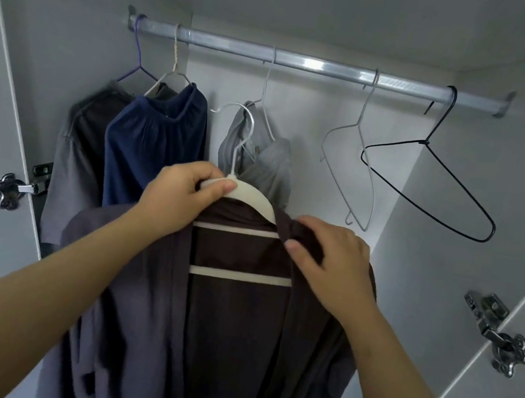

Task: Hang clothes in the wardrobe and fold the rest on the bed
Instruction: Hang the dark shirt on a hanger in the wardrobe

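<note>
A dark brown-grey cardigan (226,324) hangs open on a white hanger (254,197) with two crossbars, held in front of the wardrobe, below the silver rail (311,64). My left hand (181,199) grips the hanger's left shoulder near its hook. My right hand (333,263) pinches the cardigan's collar on the hanger's right shoulder. The hanger's hook is off the rail.
On the rail hang a grey-black tee (78,147), a navy garment (156,142) and a light grey garment (261,157). Two bare wire hangers, one grey (355,152) and one black (431,178), hang at the right. Door hinges (493,327) stick out on both sides.
</note>
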The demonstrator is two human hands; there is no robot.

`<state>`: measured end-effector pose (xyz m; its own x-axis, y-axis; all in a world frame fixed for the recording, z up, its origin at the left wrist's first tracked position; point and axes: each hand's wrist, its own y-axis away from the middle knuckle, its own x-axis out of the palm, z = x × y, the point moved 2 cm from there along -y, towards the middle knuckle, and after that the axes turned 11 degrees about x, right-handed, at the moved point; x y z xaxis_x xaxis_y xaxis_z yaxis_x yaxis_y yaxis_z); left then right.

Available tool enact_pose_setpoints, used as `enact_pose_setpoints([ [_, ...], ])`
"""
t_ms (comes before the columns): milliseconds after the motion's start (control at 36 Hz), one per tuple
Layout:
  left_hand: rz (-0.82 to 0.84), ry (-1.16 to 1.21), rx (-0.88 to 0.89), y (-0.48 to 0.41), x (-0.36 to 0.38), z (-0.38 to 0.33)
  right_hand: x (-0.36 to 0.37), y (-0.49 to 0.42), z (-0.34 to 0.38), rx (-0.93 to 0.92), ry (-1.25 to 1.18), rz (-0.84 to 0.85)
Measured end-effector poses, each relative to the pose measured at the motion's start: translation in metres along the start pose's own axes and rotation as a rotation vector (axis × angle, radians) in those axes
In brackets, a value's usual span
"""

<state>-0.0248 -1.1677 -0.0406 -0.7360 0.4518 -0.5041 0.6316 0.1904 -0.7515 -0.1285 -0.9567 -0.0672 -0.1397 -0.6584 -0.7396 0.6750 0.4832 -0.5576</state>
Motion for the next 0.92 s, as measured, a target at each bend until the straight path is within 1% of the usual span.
enact_pose_setpoints([
  [56,0.024,0.002,0.018,0.001,0.008,-0.006,0.004,-0.001,0.007,-0.049,0.026,0.037],
  [111,0.039,-0.017,0.027,0.003,0.013,-0.011,0.008,-0.002,0.011,-0.071,-0.013,0.007],
  [167,0.044,-0.051,0.023,0.004,0.017,-0.014,0.012,0.000,0.011,-0.061,-0.091,-0.045],
  [222,0.038,-0.083,0.008,0.005,0.017,-0.014,0.013,0.003,0.007,-0.017,-0.129,-0.131],
  [278,0.021,-0.107,0.005,0.007,0.016,-0.012,0.012,0.004,0.003,-0.024,-0.102,-0.262],
  [333,0.012,-0.120,0.014,0.010,0.017,-0.012,0.012,0.006,0.005,-0.047,-0.074,-0.351],
  [417,0.014,-0.145,0.024,0.014,0.019,-0.013,0.006,0.005,0.012,0.062,-0.182,-0.355],
  [472,0.023,-0.150,0.027,0.015,0.021,-0.014,0.002,0.004,0.015,0.103,-0.242,-0.321],
  [556,0.032,-0.134,0.024,0.016,0.020,-0.014,0.005,0.004,0.019,0.090,-0.389,-0.104],
  [583,0.034,-0.123,0.028,0.016,0.019,-0.014,0.006,0.005,0.020,0.093,-0.401,-0.082],
  [667,0.039,-0.085,0.049,0.016,0.018,-0.015,0.005,0.005,0.020,0.047,-0.320,-0.182],
  [695,0.043,-0.075,0.054,0.016,0.017,-0.015,0.006,0.004,0.021,0.027,-0.281,-0.151],
  [722,0.050,-0.066,0.060,0.016,0.018,-0.016,0.007,0.002,0.023,0.018,-0.241,-0.056],
  [778,0.088,-0.052,0.077,0.016,0.020,-0.017,0.013,-0.001,0.023,0.049,-0.153,0.210],
  [806,0.113,-0.045,0.087,0.016,0.021,-0.018,0.015,-0.001,0.022,0.065,-0.088,0.278],
  [833,0.134,-0.037,0.093,0.016,0.022,-0.019,0.017,0.000,0.021,0.063,-0.038,0.286],
  [917,0.188,-0.006,0.045,0.015,0.021,-0.018,0.022,0.001,0.016,0.064,0.012,0.213],
])
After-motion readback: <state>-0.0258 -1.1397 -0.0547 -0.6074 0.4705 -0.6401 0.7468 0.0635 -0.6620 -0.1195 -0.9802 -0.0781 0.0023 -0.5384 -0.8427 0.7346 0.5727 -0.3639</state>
